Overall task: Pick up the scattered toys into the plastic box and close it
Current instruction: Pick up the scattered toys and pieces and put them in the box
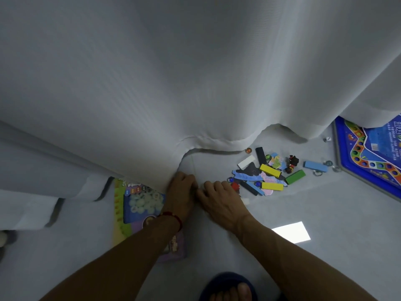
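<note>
Both hands work at the curtain (195, 83) hem: left hand (181, 192) fingers curl into the fabric; right hand (219, 198) grasp is unclear. Scattered toys (264, 172) lie on the floor just right; plastic box unseen.

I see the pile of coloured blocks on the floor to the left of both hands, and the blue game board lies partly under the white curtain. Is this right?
Not quite. In the head view the pile of coloured blocks lies to the right of both hands, beyond the right hand, not to the left. The left hand is at the curtain's hem. The rest holds: the blue game board lies partly under the white curtain.
</note>
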`<state>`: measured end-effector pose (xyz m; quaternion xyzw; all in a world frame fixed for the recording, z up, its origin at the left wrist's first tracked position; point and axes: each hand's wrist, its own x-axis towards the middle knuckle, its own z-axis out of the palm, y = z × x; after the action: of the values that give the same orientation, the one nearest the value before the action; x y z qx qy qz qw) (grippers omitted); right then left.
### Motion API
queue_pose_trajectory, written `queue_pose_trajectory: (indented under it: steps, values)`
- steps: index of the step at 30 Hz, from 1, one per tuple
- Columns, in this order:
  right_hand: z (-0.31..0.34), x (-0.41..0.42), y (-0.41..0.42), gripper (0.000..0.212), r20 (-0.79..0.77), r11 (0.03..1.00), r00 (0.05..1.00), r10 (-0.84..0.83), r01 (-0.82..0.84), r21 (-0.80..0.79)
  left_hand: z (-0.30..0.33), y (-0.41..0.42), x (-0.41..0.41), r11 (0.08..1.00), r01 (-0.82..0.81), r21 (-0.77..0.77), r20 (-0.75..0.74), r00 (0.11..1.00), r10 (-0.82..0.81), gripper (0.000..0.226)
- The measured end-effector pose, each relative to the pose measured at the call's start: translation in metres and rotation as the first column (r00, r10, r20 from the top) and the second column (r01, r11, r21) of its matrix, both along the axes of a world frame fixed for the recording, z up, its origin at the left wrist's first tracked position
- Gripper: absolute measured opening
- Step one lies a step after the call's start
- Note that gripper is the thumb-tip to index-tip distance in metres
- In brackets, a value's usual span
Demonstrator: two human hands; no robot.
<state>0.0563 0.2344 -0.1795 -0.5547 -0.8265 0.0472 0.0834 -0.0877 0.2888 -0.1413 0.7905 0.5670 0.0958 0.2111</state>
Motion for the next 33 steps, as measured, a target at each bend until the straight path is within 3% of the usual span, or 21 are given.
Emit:
queue_pose_trajectory:
  steps: [4,10,15,17,18,19,20,21,23,24,25,27,30,33]
  values:
    - [0.008,0.005,0.005,0.02,0.009,0.996,1.0,-0.017,0.018,-0.088,0.003,0.0,-0.003,0.999,-0.037,-0.035,0.057,0.998,0.039,0.021]
    - [0.018,0.002,0.002,0.031,0.03,0.976,0.997,-0.077,0.081,-0.2,0.01,-0.007,0.002,0.964,-0.223,-0.147,0.184,0.951,0.248,0.017]
    - [0.037,0.017,0.01,0.03,-0.023,0.967,0.996,-0.088,0.08,-0.243,0.023,-0.016,0.009,0.865,-0.432,-0.256,0.269,0.827,0.493,0.016]
    - [0.047,0.028,0.007,0.025,-0.2,0.938,0.953,-0.226,0.158,-0.307,0.03,-0.02,0.014,0.776,-0.511,-0.37,0.323,0.712,0.623,0.017]
    - [0.053,0.035,0.002,0.019,-0.357,0.903,0.863,-0.357,0.221,-0.368,0.035,-0.022,0.017,0.732,-0.52,-0.441,0.372,0.636,0.676,0.017]
    - [0.059,0.044,-0.006,0.012,-0.498,0.847,0.711,-0.496,0.271,-0.457,0.041,-0.026,0.022,0.696,-0.508,-0.508,0.42,0.559,0.715,0.016]
    - [0.068,0.055,-0.016,0.01,-0.618,0.775,0.476,-0.625,0.282,-0.566,0.049,-0.03,0.028,0.668,-0.476,-0.572,0.458,0.49,0.741,0.015]
    - [0.078,0.067,-0.027,0.016,-0.665,0.685,0.169,-0.728,0.216,-0.695,0.059,-0.033,0.036,0.647,-0.43,-0.63,0.479,0.44,0.759,0.013]
    - [0.103,0.091,-0.052,0.016,-0.474,0.569,-0.44,-0.763,-0.109,-0.815,0.083,-0.041,0.056,0.611,-0.306,-0.73,0.49,0.388,0.781,0.012]
    - [0.115,0.103,-0.066,0.015,-0.32,0.553,-0.613,-0.722,-0.234,-0.799,0.098,-0.047,0.069,0.602,-0.229,-0.765,0.495,0.389,0.777,0.013]
    - [0.127,0.116,-0.081,0.017,-0.224,0.566,-0.697,-0.681,-0.306,-0.766,0.113,-0.052,0.083,0.6,-0.158,-0.784,0.501,0.409,0.762,0.015]
    - [0.153,0.137,-0.111,0.014,-0.17,0.63,-0.776,-0.607,-0.339,-0.698,0.15,-0.065,0.115,0.617,-0.006,-0.787,0.539,0.481,0.691,0.017]
    - [0.199,0.169,-0.164,0.008,-0.2,0.729,-0.83,-0.521,-0.311,-0.61,0.212,-0.09,0.163,0.62,0.25,-0.743,0.624,0.595,0.507,0.017]
    - [0.247,0.211,-0.227,0.016,-0.274,0.75,-0.84,-0.468,-0.214,-0.626,0.27,-0.121,0.215,0.543,0.444,-0.713,0.651,0.706,0.277,0.017]
